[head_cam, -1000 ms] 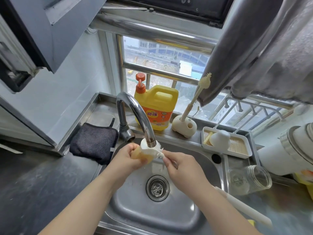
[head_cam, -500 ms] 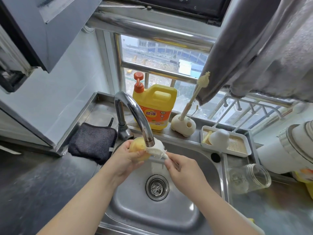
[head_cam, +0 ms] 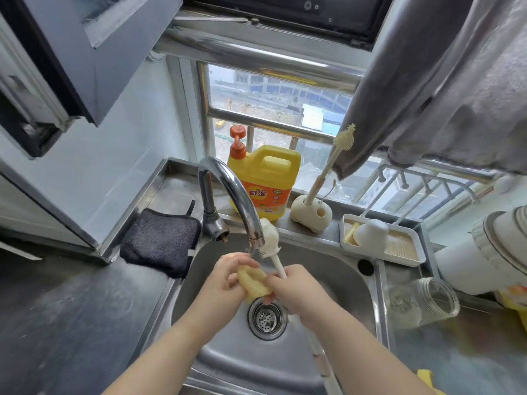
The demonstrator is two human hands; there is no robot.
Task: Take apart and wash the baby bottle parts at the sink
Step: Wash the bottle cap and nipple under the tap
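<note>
Over the steel sink [head_cam: 322,266], my left hand [head_cam: 225,283] grips a pale yellow bottle part [head_cam: 252,283]. My right hand [head_cam: 296,292] holds the white handle of a bottle brush [head_cam: 269,238], and its fingers also touch the yellow part. The brush head points up and away, beside the faucet [head_cam: 231,189] spout, where water runs. A clear glass bottle body [head_cam: 422,300] lies on its side on the counter to the right. A white cap [head_cam: 370,233] stands in the white tray [head_cam: 410,259] behind it.
A yellow detergent jug [head_cam: 268,178] and a small brush in a cream holder [head_cam: 312,212] stand on the sill behind the sink. A dark cloth [head_cam: 161,240] lies left of the faucet. Grey towels [head_cam: 445,81] hang at upper right. The drain strainer [head_cam: 266,317] sits below my hands.
Both hands have dropped from the spout toward the drain. The brush head has come out of the yellow part and now points up beside the spout.
</note>
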